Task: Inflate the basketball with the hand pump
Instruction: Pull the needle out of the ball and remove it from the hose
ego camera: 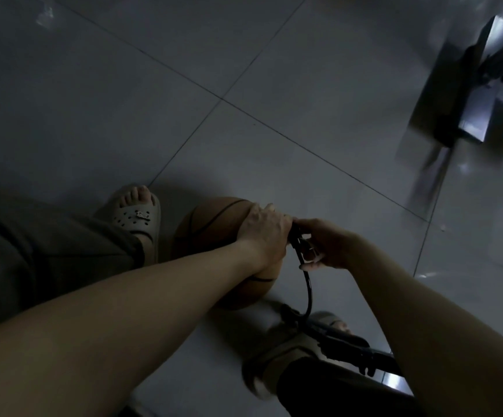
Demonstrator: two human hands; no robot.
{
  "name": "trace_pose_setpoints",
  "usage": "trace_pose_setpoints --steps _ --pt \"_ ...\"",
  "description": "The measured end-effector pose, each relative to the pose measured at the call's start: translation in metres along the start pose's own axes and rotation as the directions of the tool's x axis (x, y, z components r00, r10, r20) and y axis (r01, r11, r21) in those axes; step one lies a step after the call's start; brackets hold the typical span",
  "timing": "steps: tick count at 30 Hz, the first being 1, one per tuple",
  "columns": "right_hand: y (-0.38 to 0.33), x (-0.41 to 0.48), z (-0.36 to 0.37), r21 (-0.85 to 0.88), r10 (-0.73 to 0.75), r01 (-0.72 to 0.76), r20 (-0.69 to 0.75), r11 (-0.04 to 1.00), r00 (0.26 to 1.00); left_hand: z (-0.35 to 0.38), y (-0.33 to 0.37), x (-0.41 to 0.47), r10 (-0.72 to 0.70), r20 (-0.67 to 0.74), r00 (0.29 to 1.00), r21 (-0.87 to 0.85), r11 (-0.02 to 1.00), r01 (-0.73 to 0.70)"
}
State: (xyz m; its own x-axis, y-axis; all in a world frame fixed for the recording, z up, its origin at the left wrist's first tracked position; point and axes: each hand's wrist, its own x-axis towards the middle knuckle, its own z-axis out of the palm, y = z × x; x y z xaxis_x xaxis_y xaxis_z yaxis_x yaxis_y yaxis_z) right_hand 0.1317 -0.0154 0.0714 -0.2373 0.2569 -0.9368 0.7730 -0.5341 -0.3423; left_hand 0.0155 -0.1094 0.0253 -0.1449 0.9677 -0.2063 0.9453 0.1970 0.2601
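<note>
A brown basketball [211, 227] rests on the tiled floor between my two feet. My left hand [263, 233] lies over its top right side and grips it. My right hand [325, 245] is closed around the black nozzle end of the pump hose [307, 291] right beside the left hand, at the ball's surface. The hose curves down to the black hand pump [343, 344], which lies low by my right foot. The valve itself is hidden under my fingers.
My left foot in a grey clog sandal [137, 216] stands just left of the ball. My right sandal [274, 365] is below the ball. A metal chair or table base [467, 115] stands at the upper right. The scene is dim.
</note>
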Motion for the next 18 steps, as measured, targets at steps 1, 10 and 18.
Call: trace_pose_setpoints --steps 1,10,18 --pt "-0.0006 -0.0004 0.0 0.003 -0.002 0.002 -0.001 1.0 1.0 -0.0009 0.0002 0.0004 -0.004 0.008 1.0 -0.015 1.0 0.005" --pt "-0.0001 0.0042 0.0014 0.04 0.016 -0.015 -0.028 0.999 0.999 -0.005 0.0013 0.0015 -0.028 0.044 0.999 -0.016 0.999 0.029" --pt "-0.0069 0.0002 -0.0082 0.0 -0.007 0.007 -0.065 1.0 0.998 0.0032 0.0087 -0.0039 0.002 0.054 0.999 0.064 0.998 -0.006"
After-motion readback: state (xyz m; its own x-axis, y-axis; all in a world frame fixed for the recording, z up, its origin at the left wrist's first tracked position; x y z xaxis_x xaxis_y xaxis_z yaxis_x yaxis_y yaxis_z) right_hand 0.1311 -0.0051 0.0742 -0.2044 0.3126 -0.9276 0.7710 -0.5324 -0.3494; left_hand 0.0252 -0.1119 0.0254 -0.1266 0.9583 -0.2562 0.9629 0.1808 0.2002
